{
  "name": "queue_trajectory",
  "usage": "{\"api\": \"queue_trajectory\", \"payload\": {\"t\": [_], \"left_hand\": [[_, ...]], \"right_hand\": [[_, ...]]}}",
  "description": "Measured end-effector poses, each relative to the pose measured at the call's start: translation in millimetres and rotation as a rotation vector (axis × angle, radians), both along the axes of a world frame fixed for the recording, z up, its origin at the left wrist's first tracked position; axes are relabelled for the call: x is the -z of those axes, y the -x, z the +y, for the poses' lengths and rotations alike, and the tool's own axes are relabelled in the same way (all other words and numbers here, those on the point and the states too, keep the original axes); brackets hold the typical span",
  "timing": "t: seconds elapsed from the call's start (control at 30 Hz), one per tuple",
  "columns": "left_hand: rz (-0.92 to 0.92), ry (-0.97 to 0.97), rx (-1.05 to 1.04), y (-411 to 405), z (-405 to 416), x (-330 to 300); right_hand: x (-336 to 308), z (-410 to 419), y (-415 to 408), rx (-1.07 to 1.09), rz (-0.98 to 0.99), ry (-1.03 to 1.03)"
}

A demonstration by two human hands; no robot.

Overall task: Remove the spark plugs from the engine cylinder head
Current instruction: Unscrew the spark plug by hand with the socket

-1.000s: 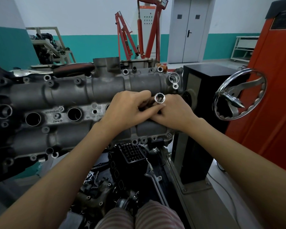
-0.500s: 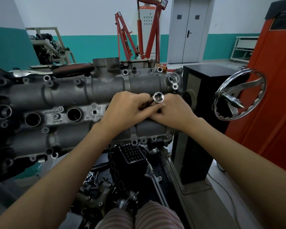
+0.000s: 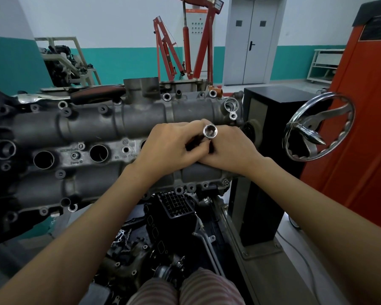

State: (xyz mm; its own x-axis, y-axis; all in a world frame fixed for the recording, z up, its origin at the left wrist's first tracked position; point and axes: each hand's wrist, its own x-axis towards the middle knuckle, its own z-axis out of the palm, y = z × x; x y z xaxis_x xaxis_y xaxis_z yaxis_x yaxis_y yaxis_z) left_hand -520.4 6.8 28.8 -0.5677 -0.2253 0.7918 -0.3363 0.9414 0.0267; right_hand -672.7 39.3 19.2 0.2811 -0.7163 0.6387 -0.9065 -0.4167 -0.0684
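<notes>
Fingers of both my hands curl around a chrome socket [image 3: 210,131], its open hex end facing up at me; my left hand [image 3: 169,148] wraps the shaft from the left, my right hand [image 3: 229,150] closes in from the right, thumbs touching. No spark plug shows; the socket stands over a well hidden under my hands. Nearest me are striped trousers [image 3: 185,289]. The head [image 3: 97,130] is rough grey cast metal with 2 open round wells [image 3: 98,153] left of my hands and stamped writing too faint to read. Right, a polished handwheel [image 3: 320,127]. Beyond, a red hoist [image 3: 185,40] and grey double door [image 3: 250,40].
</notes>
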Motion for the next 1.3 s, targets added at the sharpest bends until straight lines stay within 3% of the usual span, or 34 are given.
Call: {"api": "queue_trajectory", "payload": {"t": [0.33,0.63,1.3], "left_hand": [[-0.019,-0.009,-0.036,-1.4,-2.1,1.2],[0.015,0.018,-0.014,0.8,-0.7,1.0],[-0.008,0.025,-0.012,-0.1,-0.9,0.7]], "right_hand": [[-0.2,-0.2,0.4,0.04,0.107,0.024],[0.7,0.9,0.6,-0.016,0.003,0.006],[0.8,3.0,0.2,-0.03,0.021,0.033]]}}
